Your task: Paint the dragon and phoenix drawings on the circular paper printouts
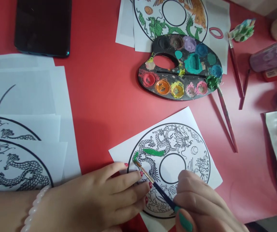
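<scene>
At bottom centre, on red table [100, 96]: dragon sheet [189, 119], printed circle w/ line-art dragon, lying tilted. Part of dragon body already green near circle's left edge, rest uncoloured.

Right hand [201, 203] at lower right of sheet, fingers curled shut around brush [153, 182], pinching blue handle low down. Brush slanted up-left, bristle tip touching green patch at circle's left rim. Thumbnail teal.

Left hand [100, 199] flat on sheet's lower-left corner, fingers stretched out & together, gripping nothing, pressing paper down. Fingertips just beside brush shaft, red nails. White bead bracelet [33, 209] on wrist.

Above sheet, apart from it: black oval palette [179, 67] w/ wells of red, orange, yellow, pink, green, teal, blue, purple; thumb hole showing red table through. Second brush [226, 117] leaning off palette's right end, head in green well, handle running down-right on table. Two more brushes [237, 75] further right, lying close together.

Behind palette: coloured sheet [215, 16], partly painted green & orange, palette overlapping its lower edge.

At left: paper stack [56, 93], several overlapping prints of same dragon circle, uncoloured, cut by frame edge. Top left: phone [43, 25], dark screen, flat on table.

At right edge: purple tube [271, 58] lying on side, red-labelled thing under it, blurred. Folded paper bit, green/white, near top right. More paper at lower right, cut off, too blurred for detail.
</scene>
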`<state>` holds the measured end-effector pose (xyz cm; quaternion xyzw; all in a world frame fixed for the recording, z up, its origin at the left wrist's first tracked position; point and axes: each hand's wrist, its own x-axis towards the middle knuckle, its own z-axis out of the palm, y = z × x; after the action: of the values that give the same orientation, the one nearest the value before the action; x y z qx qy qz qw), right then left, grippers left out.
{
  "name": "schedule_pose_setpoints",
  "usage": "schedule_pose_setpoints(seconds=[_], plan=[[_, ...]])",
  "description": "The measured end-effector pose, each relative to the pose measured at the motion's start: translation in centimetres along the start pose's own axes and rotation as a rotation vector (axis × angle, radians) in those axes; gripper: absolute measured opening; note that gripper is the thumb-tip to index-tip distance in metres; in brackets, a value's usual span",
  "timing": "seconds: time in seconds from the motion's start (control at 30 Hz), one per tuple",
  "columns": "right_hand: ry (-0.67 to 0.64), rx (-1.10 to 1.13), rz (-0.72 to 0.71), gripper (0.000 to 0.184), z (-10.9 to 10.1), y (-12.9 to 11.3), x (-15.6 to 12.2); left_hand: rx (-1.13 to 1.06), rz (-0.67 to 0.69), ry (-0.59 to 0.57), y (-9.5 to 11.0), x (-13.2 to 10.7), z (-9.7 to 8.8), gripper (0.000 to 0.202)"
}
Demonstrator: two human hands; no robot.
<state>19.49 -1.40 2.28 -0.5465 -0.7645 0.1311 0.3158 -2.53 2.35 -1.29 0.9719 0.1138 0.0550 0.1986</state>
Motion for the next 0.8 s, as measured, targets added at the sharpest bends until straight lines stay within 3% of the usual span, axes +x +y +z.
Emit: schedule_pose_setpoints(seconds=[0.8], plan=[[-0.091, -0.017, 0.018, 0.026, -0.48, -0.08, -0.26, -0.019, -0.005, -0.023, 0.05, 0.03, -0.06, 0.045]])
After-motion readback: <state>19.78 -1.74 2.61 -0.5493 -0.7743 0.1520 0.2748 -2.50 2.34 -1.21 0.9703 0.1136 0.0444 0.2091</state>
